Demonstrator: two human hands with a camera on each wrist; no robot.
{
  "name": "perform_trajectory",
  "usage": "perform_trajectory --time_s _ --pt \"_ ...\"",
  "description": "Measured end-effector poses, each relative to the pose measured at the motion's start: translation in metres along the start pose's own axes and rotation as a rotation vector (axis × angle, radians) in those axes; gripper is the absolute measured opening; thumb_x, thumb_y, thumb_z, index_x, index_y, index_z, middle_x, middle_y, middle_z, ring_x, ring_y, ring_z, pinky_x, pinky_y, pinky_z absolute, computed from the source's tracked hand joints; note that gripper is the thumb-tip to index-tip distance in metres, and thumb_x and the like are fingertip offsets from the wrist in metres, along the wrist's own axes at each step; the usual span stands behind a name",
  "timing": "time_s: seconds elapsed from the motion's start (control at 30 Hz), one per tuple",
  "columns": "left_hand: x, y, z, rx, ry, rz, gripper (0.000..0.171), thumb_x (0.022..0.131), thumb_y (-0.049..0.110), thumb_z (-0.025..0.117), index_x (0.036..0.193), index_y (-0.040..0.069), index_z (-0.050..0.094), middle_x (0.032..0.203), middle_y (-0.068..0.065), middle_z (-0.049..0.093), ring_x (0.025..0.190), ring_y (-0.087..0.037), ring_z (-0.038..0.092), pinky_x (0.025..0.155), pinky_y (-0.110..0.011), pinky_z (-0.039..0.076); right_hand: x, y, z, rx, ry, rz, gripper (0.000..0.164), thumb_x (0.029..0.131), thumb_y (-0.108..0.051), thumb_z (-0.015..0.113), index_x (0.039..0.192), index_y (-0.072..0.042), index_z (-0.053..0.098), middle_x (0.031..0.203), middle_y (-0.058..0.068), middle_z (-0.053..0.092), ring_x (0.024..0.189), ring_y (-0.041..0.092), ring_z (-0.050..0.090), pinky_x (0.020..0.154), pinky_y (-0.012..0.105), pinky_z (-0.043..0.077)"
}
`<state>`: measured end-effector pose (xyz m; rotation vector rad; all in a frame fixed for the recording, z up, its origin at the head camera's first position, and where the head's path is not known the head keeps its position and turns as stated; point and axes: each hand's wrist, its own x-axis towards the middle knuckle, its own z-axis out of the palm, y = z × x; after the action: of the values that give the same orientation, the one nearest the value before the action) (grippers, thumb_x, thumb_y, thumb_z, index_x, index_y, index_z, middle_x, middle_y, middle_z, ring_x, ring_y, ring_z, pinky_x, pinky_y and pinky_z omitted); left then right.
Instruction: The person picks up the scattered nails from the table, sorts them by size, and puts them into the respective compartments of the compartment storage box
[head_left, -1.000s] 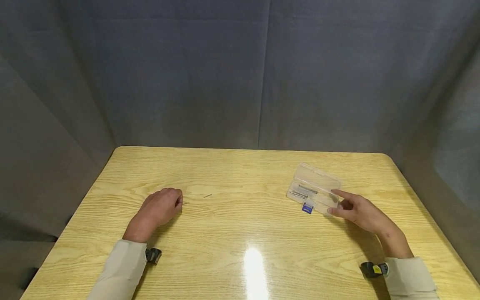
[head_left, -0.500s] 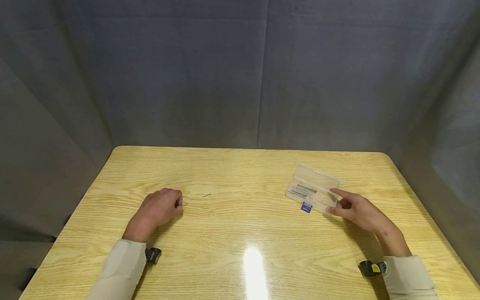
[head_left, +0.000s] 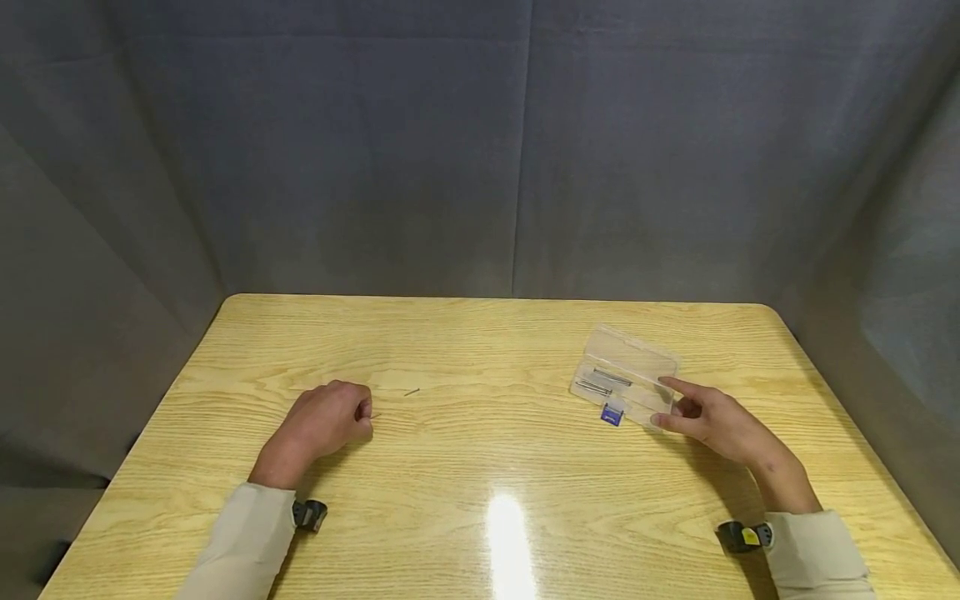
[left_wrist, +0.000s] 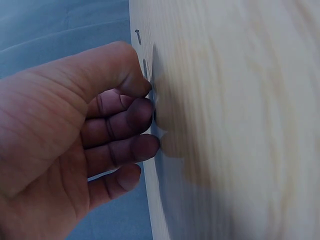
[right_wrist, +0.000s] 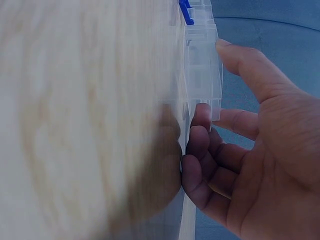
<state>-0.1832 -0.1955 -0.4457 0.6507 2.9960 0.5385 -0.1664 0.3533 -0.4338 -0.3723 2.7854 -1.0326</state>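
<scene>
In the head view my left hand (head_left: 324, 425) is low over the left of the table, fingers curled, pinching a small thin nail (head_left: 377, 416) whose end pokes out at the fingertips. The left wrist view shows that nail (left_wrist: 145, 67) partly hidden behind the fingers. Another nail (head_left: 412, 392) lies a little farther right and away. My right hand (head_left: 716, 423) holds the right end of a clear plastic box (head_left: 643, 408) between thumb and fingers. The box's lid (head_left: 632, 354) is raised at the back, and several long nails (head_left: 612, 377) lie inside its left part.
A blue latch (head_left: 612, 414) hangs at the box's front edge. The wooden table (head_left: 480, 450) is bounded by grey curtains (head_left: 375, 167) at the back and sides. Each wrist carries a small black camera (head_left: 309, 515).
My left hand has shifted slightly right and nearer, and the small nail at its fingertips has moved with it. The right hand stays on the box; the view has shifted a little.
</scene>
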Motion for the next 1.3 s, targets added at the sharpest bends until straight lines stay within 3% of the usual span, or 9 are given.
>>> perform_trajectory --time_s 0.67,1.3 --pt "0.015 0.024 0.000 -0.053 0.009 0.051 0.018 0.082 0.007 0.070 0.076 0.019 0.058 0.069 0.008 0.052 0.061 -0.011 0.045 0.056 -0.033 0.037 -0.001 0.001 0.001 -0.016 0.008 -0.001 0.075 0.097 -0.027 0.075 0.152 0.009 0.039 0.089 0.005 0.057 0.075 0.018 0.048 0.065 0.029 0.040" --pt "0.045 0.075 0.004 -0.025 0.007 0.217 0.020 0.077 0.002 0.063 0.072 0.021 0.056 0.067 0.009 0.051 0.058 -0.008 0.039 0.054 -0.029 0.034 0.000 0.003 0.001 -0.025 0.012 -0.015 0.075 0.097 -0.027 0.075 0.152 0.010 0.040 0.087 0.005 0.057 0.074 0.018 0.049 0.064 0.029 0.040"
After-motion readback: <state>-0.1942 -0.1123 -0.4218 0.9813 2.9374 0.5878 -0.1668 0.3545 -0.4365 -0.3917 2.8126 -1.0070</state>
